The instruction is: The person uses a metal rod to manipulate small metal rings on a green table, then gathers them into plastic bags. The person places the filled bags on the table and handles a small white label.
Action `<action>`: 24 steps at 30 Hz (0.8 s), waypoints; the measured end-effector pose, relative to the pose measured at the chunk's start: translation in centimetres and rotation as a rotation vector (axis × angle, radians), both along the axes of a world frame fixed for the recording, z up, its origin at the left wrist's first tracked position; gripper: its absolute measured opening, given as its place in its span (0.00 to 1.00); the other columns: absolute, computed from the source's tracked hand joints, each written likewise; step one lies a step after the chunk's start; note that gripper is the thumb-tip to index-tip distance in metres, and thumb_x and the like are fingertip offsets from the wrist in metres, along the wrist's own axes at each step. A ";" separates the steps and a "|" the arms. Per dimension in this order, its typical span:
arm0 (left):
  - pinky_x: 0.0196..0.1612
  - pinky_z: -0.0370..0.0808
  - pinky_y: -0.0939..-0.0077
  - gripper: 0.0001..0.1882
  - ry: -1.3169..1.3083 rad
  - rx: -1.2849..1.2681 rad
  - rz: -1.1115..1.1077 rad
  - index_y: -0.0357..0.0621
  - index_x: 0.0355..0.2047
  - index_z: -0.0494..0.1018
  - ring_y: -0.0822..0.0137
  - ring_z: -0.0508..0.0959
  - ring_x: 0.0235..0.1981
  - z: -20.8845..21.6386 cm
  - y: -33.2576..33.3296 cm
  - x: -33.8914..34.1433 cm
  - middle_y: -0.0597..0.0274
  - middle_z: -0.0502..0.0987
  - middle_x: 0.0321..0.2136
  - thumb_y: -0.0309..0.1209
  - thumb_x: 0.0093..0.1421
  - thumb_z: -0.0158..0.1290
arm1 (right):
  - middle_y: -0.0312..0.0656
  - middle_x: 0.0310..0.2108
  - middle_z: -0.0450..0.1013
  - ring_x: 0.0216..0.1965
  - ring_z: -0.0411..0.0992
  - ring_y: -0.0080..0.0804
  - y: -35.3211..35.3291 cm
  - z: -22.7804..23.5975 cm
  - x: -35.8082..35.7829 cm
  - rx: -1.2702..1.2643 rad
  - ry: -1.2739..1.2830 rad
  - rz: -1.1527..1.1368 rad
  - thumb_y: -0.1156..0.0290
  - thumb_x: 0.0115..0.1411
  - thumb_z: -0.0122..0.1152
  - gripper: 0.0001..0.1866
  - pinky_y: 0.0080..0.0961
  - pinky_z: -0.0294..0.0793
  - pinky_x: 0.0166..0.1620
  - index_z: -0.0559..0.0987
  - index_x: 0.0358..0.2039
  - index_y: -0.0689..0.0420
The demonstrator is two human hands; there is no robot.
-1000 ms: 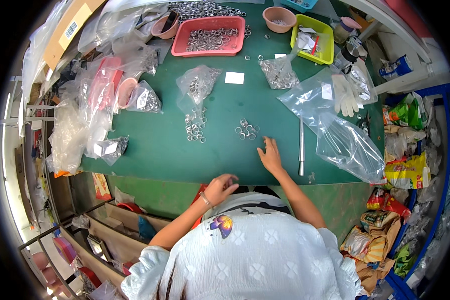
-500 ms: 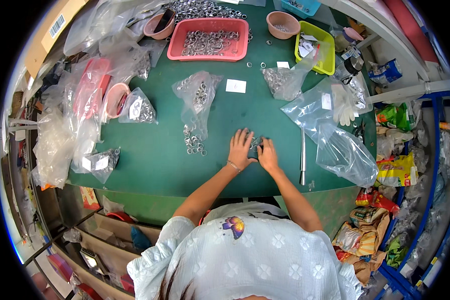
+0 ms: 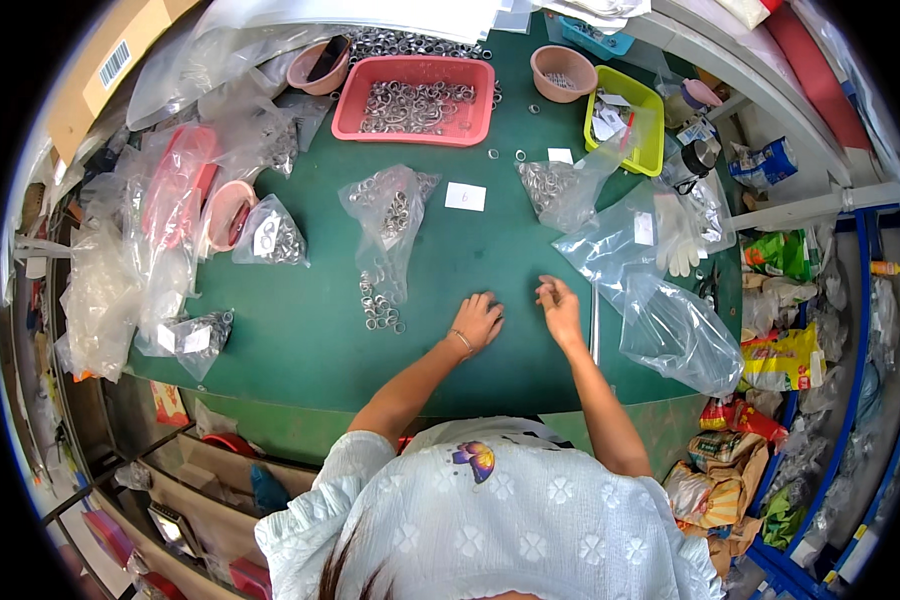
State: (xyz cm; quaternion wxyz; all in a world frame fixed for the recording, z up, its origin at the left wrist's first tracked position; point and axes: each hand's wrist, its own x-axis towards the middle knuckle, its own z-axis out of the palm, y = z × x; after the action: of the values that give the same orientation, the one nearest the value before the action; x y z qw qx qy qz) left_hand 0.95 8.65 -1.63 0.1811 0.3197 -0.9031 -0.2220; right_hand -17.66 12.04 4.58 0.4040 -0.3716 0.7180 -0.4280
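My left hand (image 3: pixel 479 320) rests on the green table top, its fingers curled down together; whatever lies under them is hidden. A little to its right, my right hand (image 3: pixel 560 308) is raised slightly with thumb and fingers drawn together, and I cannot make out what is between them. Left of my left hand, several loose metal rings (image 3: pixel 381 310) spill from the mouth of a clear bag of rings (image 3: pixel 395 208). Beside my right forearm lies a slim metal rod (image 3: pixel 596 325), partly covered by the arm. Ahead of my hands sits a white paper card (image 3: pixel 465 196).
A pink tray (image 3: pixel 413 136) of rings stands at the back, with a pale pink bowl (image 3: pixel 563 75) and a yellow-green basket (image 3: pixel 652 120) to its right. Clear plastic bags (image 3: pixel 682 335) cover the right side. More bagged rings (image 3: pixel 272 235) lie at left.
My hands have moved apart: the right one has lifted away to the right, while the left has curled its fingers. The rings seen between them no longer show. The view has shifted slightly.
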 end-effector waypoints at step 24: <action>0.51 0.57 0.53 0.19 0.116 -0.016 0.148 0.46 0.41 0.69 0.51 0.61 0.50 2.9 2.4 -0.3 0.53 0.64 0.44 0.36 0.49 0.55 | 0.41 0.40 0.72 0.47 0.65 0.36 -26.8 47.3 -2.2 -1.202 1.643 0.263 0.72 0.54 0.55 0.16 0.32 0.59 0.50 0.74 0.45 0.53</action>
State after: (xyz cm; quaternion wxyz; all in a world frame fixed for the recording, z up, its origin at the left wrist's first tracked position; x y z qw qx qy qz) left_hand 0.67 11.09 1.30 0.2516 0.3707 -0.8668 -0.2189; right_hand -19.87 -14.72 51.89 -0.4215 -0.7665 0.3933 -0.2828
